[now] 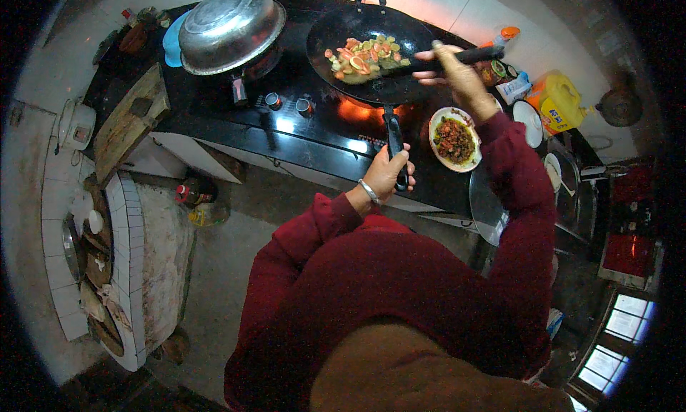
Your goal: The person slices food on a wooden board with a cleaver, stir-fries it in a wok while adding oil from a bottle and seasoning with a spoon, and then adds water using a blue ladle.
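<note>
My left hand [386,170], just right of centre frame: fingers wrapped tight round the long black handle [394,144] of the wok, a silver bangle [369,191] on the wrist; my right hand [457,72], upper right of centre: closed about the dark handle of a spatula [429,62], which runs leftward into the pan. Round black wok [371,55], upper centre: seated on the right burner, an orange flame [351,112] glowing beneath its near edge; it holds chopped vegetables [363,56], orange and pale green pieces gathered at the middle, the spatula's tip among them. Black glass-topped gas stove [286,119], spanning the upper middle of the frame: two round knobs on its front edge. Large dented steel basin [230,27], upper left of centre: turned upside down over the left burner, well apart from the wok. Shallow white plate [454,139], right of centre, just beside the wok handle and below my right wrist: heaped with a dark red and green chopped mixture. Yellow plastic oil jug [557,101], upper right: standing behind the plate among bottles and jars. Worn wooden chopping board [128,122], upper left: lying slantwise at the stove's left end. White-tiled curved hearth [125,269], lower left: round openings along its top. My dark red sleeves [514,197]: both reaching up from the lower centre of the frame.
</note>
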